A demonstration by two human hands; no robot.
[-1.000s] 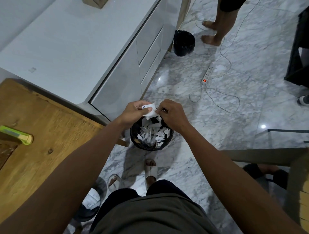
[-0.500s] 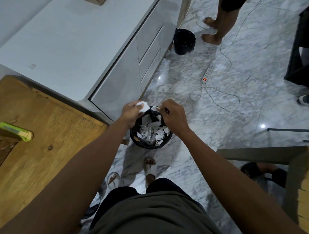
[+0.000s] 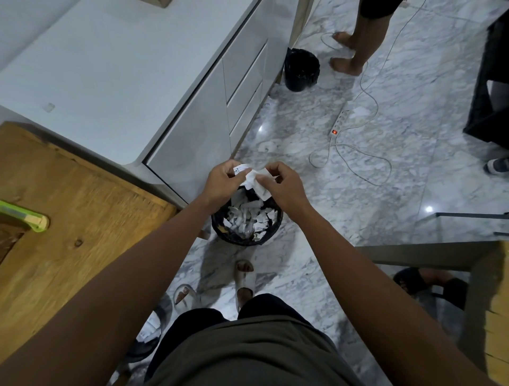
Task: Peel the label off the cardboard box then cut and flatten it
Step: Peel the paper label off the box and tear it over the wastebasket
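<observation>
A crumpled white label (image 3: 252, 180) hangs between both hands above a black bin (image 3: 220, 224) full of torn white paper scraps. My left hand (image 3: 223, 184) pinches the label's left end, where some black print shows. My right hand (image 3: 283, 184) pinches its right side with curled fingers. A green box cutter (image 3: 27, 216) lies on the wooden table (image 3: 82, 220) at the left. A corner of the cardboard box (image 3: 162, 2) shows on the white counter at the top edge.
A white cabinet (image 3: 192, 132) with drawers stands behind the bin. A second black bin (image 3: 301, 70), a power strip (image 3: 339, 123) with cables and another person's bare legs (image 3: 358, 46) are on the marble floor. A glass-topped table (image 3: 413, 250) is at the right.
The hands came back together and now hold a larger piece of label between them, slightly higher over the bin. The view shifted a little.
</observation>
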